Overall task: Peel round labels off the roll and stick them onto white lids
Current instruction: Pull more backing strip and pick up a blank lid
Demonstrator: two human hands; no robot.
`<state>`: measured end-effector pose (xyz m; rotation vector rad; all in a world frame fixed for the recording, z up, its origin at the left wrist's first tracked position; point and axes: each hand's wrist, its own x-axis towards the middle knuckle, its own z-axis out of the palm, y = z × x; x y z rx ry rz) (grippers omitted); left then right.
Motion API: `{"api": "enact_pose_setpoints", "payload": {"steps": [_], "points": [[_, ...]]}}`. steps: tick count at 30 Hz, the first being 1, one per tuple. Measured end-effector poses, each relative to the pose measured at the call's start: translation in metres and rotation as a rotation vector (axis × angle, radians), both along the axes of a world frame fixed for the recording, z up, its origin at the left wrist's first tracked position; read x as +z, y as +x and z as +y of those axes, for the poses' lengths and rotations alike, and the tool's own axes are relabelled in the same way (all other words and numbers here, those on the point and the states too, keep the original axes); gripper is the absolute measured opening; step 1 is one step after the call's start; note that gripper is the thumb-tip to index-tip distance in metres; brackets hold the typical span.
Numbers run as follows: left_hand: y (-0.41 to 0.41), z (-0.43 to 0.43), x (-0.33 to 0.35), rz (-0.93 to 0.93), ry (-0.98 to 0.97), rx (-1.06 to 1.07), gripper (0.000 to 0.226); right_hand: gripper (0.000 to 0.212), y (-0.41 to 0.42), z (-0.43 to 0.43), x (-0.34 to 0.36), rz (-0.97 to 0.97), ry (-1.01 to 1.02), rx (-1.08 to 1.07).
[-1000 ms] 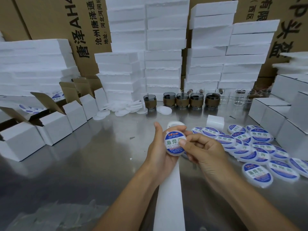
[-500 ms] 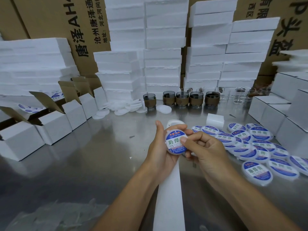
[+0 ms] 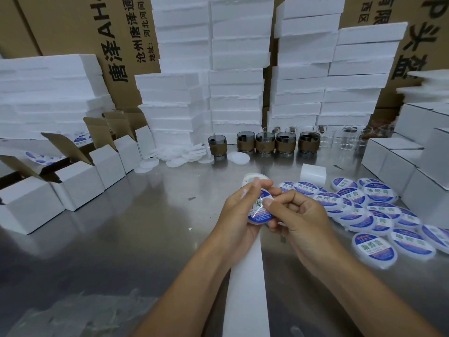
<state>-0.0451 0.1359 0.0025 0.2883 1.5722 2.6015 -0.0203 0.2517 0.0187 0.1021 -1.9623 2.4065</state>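
While left hand (image 3: 233, 220) holds one labelled lid (image 3: 258, 214), right hand (image 3: 301, 222) pinches its edge.

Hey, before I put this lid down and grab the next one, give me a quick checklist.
1. Grip on lid: ok, left hand grips it.
2. Is label on: ok, right hand pinches the lid, thumb pressing it down.
3. Edges flat: cannot tell, fingers cover part.
4. Stock of blank lids: ok, several by the glass cups.
5. Next sticker on roll: cannot tell, hands hide most of it.
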Motion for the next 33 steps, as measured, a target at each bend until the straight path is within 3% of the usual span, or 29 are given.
{"api": "enact_pose_setpoints", "payload": {"steps": [6,18,27,31,33], "points": [[0.002,-0.001,-0.003,0.042,-0.011,-0.02,0.018,0.013,0.0,0.0,0.001,-0.004,-0.032,0.002],[0.0,-0.001,-0.006,0.062,0.011,-0.01,0.018,0.011,-0.002,0.001,-0.003,0.02,0.023,-0.032],[0.0,0.003,-0.005,0.078,0.058,-0.022,0.021,0.015,-0.004,-0.003,-0.016,0.384,0.478,-0.301],[0.001,0.002,-0.002,0.086,0.076,-0.019,0.023,0.025,-0.005,-0.002,-0.022,0.427,0.696,-0.309],[0.002,0.002,-0.001,0.083,0.103,-0.019,0.024,0.03,-0.007,0.0,-0.022,0.363,0.685,-0.305]]}}
